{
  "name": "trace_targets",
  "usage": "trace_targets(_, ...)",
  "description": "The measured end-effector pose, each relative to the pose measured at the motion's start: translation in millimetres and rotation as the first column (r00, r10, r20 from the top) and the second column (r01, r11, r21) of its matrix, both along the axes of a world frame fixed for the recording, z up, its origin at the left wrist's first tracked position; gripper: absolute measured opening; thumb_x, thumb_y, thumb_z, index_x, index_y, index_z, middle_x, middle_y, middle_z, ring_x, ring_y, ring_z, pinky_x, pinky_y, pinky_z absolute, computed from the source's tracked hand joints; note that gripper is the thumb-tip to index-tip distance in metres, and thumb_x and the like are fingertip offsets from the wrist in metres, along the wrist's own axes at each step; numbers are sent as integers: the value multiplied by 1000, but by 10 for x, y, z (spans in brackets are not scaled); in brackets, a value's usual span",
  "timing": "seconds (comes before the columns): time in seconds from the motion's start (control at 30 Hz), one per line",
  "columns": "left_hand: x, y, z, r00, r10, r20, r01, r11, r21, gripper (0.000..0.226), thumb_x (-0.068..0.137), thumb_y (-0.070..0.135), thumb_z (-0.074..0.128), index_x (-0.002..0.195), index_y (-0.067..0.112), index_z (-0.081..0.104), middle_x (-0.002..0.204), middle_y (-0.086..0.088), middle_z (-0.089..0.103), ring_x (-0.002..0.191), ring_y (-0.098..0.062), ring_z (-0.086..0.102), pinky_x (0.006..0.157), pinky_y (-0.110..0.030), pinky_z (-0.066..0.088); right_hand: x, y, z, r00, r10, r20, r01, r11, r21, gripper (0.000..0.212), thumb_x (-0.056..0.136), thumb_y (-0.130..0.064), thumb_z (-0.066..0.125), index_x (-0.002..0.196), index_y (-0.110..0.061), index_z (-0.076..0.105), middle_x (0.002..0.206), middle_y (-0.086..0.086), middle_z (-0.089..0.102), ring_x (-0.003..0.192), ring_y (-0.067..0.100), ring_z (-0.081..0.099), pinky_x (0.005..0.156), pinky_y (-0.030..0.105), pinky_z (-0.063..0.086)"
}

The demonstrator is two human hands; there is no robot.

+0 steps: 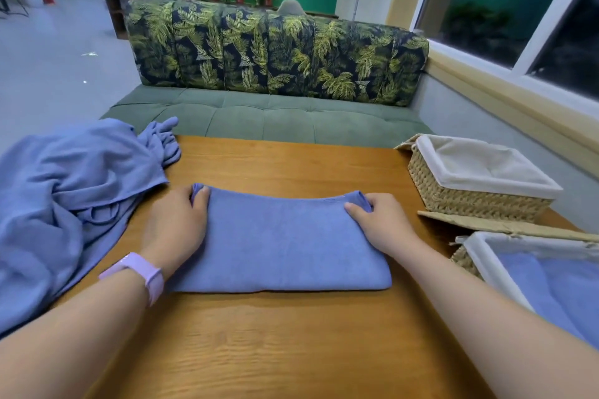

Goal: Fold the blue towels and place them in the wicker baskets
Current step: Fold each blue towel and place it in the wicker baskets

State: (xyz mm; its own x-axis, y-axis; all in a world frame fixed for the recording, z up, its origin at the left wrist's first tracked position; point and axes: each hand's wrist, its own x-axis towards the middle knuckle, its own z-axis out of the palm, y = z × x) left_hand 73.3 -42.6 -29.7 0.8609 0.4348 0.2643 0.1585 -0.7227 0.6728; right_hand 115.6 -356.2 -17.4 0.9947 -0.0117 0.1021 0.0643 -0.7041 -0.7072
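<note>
**Two corners pinched, one more fold to go**

Both hands are on the folded towel (282, 240) lying flat in the middle of the wooden table (291, 350). Left hand (176, 223) has its thumb and fingers curled round the far left corner, right hand (377, 222) is pinching the far right corner the same way. Looks like mid-fold to me: far edge about to be brought toward the near edge, and keeping the corners lined up is the tricky bit.

Unfolded pile (71, 204) sits bunched at the table's left edge. On the right, the far basket (476, 201) shows only its white liner, while the near basket (466, 261) already has blue cloth in it, so I'd guess this one goes in either.
</note>
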Motion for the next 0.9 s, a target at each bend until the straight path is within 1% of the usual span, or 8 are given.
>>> trace_targets(0.2, 61, 24, -235, 999, 45, -18, -37, 949, 314, 38, 99, 47, 48, 73, 19, 44, 67, -7, 53, 66, -35, 52, 58, -37, 36, 96, 21, -220, 995, -64, 81, 84, 959, -272, 38, 92, -43, 60, 67, -21, 42, 66, -2, 53, 68, 25, 54, 52, 35, 29)
trace_targets(0.3, 71, 23, -170, 997, 50, -52, -30, 945, 325, 35, 97, 52, 49, 89, 17, 49, 83, -14, 64, 76, -39, 61, 63, -40, 45, 65, 50, -174, 991, -73, 108, 110, 912, -395, 25, 94, -46, 58, 91, -22, 51, 94, -1, 60, 89, 29, 58, 64, 37, 40)
trace_targets(0.37, 73, -17, -84, 997, 71, 40, -81, 888, 453, 39, 99, 49, 46, 100, 11, 51, 94, -18, 62, 83, -41, 62, 65, -44, 48, -2, 100, -99, 965, -36, 260, 149, 890, -432, 27, 94, -38, 58, 112, -17, 55, 110, 3, 57, 103, 28, 54, 76, 40, 47)
trace_targets(0.47, 40, -424, 23, 978, -154, 144, 33, 787, 617, 24, 97, 33, 41, 95, 12, 53, 91, -15, 55, 80, -37, 56, 63, -43, 44, -154, 468, -46, 881, 180, 437, 33, 899, -437, 22, 88, -20, 53, 104, -15, 66, 103, 5, 62, 97, 29, 56, 77, 42, 50)
trace_targets(0.6, -109, -960, -247, 912, -406, -56, 350, 701, 622, 29, 87, 24, 32, 97, 15, 58, 94, -6, 56, 85, -31, 58, 67, -39, 44, -342, 904, -277, 913, 377, 154, -305, 884, -354, 25, 94, -17, 44, 100, -14, 68, 105, 5, 66, 102, 27, 59, 86, 40, 46)
trace_targets(0.67, -183, -949, -355, 913, -380, -148, 397, 747, 534, 48, 94, 37, 30, 125, 15, 59, 122, -5, 59, 113, -27, 56, 92, -40, 46, -352, 812, -393, 896, 420, 143, -351, 869, -350, 38, 95, -21, 41, 124, -16, 66, 130, -1, 61, 122, 21, 53, 104, 39, 41)
trace_targets(0.73, -217, -881, -364, 917, -316, -242, 395, 795, 460, 70, 93, 54, 18, 147, 19, 45, 152, -2, 44, 142, -21, 37, 118, -41, 29, -344, 702, -383, 911, 406, 75, -345, 848, -402, 49, 99, -28, 37, 145, -21, 50, 153, -4, 43, 143, 15, 35, 119, 39, 26)
trace_targets(0.9, -205, -647, -273, 896, -269, -353, 410, 806, 427, 100, 76, 86, 7, 157, 31, 23, 167, 0, 14, 154, -19, 9, 125, -44, 6, -300, 497, -321, 942, 322, -96, -318, 760, -566, 71, 98, -64, 29, 160, -32, 14, 168, -6, 2, 154, 12, -3, 125, 36, -2)
